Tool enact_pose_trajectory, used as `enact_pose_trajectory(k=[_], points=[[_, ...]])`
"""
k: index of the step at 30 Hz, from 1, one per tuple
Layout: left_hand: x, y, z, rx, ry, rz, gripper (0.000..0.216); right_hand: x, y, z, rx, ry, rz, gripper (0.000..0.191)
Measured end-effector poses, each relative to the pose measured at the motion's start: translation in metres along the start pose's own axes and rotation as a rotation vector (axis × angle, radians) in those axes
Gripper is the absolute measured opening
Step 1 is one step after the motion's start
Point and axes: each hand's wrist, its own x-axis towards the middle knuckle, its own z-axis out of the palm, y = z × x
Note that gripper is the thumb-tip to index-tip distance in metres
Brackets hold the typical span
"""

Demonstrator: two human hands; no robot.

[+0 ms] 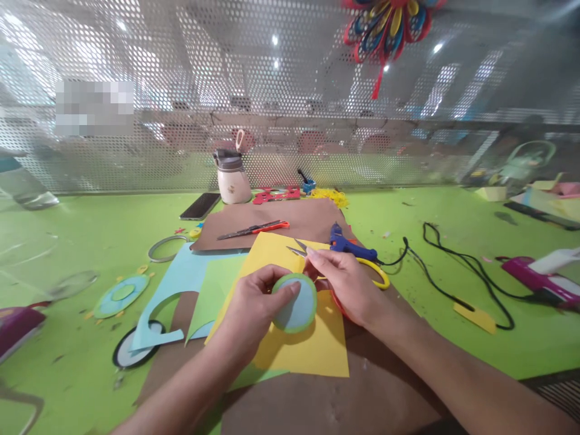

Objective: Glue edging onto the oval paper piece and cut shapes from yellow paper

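Note:
My left hand (256,302) pinches a round paper disc (294,308), light blue in the middle with a green rim, its thumb lying across the face. Just to the right, my right hand (347,278) is closed around a pair of scissors (375,273) with a yellow handle loop. Their blades point up and left, slightly apart, above the disc. Beneath both hands lies a sheet of yellow paper (317,356). Light blue paper (174,272) with a curved cut-out and green paper (217,290) lie left of it. My right fingertips partly hide the disc's right edge.
Brown cardboard (290,211) carries another pair of scissors (254,229). A blue glue gun (351,243) with a black cord lies right of the yellow sheet. A bottle (233,181) and phone (199,206) stand at the back; a paper flower (121,295) lies left.

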Motion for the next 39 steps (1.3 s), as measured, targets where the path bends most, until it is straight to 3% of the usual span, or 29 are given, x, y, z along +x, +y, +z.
enact_pose_trajectory(k=[7,15,25,39], points=[[0.001,0.001,-0.005,-0.026,0.014,0.062,0.021,-0.008,-0.013,0.008,0.011,-0.161,-0.042,0.018],[0.002,-0.001,-0.003,-0.012,0.019,0.067,0.020,-0.007,-0.013,0.008,-0.067,-0.109,-0.060,0.016],[0.002,-0.004,-0.005,-0.039,-0.072,0.059,0.026,-0.005,-0.006,0.005,-0.051,-0.113,-0.067,0.016],[0.004,-0.005,-0.004,-0.126,-0.043,0.072,0.026,-0.008,0.003,0.010,0.236,-0.089,0.106,0.021]])
